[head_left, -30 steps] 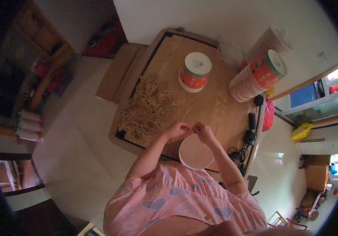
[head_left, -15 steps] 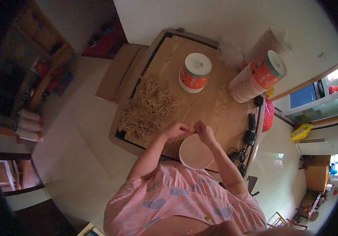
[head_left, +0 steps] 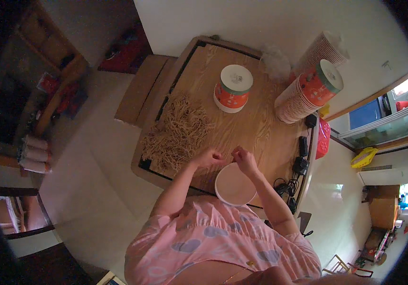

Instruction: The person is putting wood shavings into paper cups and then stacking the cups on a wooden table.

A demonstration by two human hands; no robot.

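Note:
My left hand hovers over the table's near part, its fingers curled and pinched together. Close beside it on the right, my right hand is closed in a pinch too. Whatever lies between the fingertips of either hand is too small to make out. Just below the hands, against my pink clothing, stands an open white round tub, its inside pale. To the left of my left hand spreads a loose heap of tan, crinkled, string-like strands.
An upturned orange-and-white paper tub stands mid-table. At the right are a tall stack of similar tubs, another stack and a clear plastic bag. Black adapters and cables line the right edge. A cardboard box adjoins the table's left.
The gap between my two hands has widened slightly, the left fingertips drawing a little leftward. The tub and the strands stay put, while the whole view shifts slightly.

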